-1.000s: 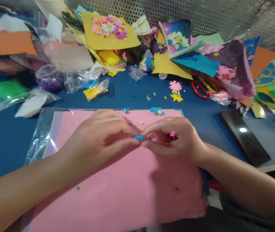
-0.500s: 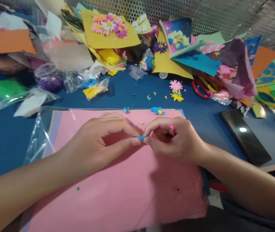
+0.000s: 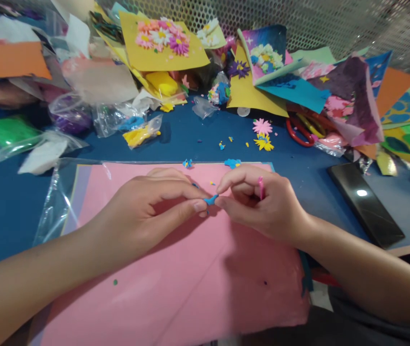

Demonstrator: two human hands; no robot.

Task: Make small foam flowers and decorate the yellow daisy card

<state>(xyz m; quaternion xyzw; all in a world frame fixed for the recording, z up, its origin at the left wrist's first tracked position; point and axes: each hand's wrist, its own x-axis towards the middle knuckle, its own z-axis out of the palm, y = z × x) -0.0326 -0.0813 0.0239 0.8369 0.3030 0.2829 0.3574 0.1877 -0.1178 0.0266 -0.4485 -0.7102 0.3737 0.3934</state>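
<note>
A small strip of blue modelling clay (image 3: 211,200) spans the gap between my two hands, bent in the middle. My left hand (image 3: 161,202) pinches one end between thumb and forefinger. The other end sits at the thumb and fingertip of my right hand (image 3: 258,199), which wears a pink ring (image 3: 261,188). Both hands hover over a pink sheet (image 3: 176,288) in a clear plastic sleeve. Blue clay scraps (image 3: 188,164) and a blue-and-yellow scrap (image 3: 232,163) lie along the sheet's far edge.
Behind the sheet are a pink clay flower (image 3: 262,126) and a yellow clay flower (image 3: 264,142). A black phone (image 3: 365,204) lies at the right, near red-handled scissors (image 3: 298,134). Bagged green clay (image 3: 8,130) rests at the left. Papers with clay flowers (image 3: 165,43) pile up at the back.
The blue clay strip was straighter and is now bent, with more of it showing. My right hand's fingertips have parted slightly and shifted a little; my left hand has barely moved.
</note>
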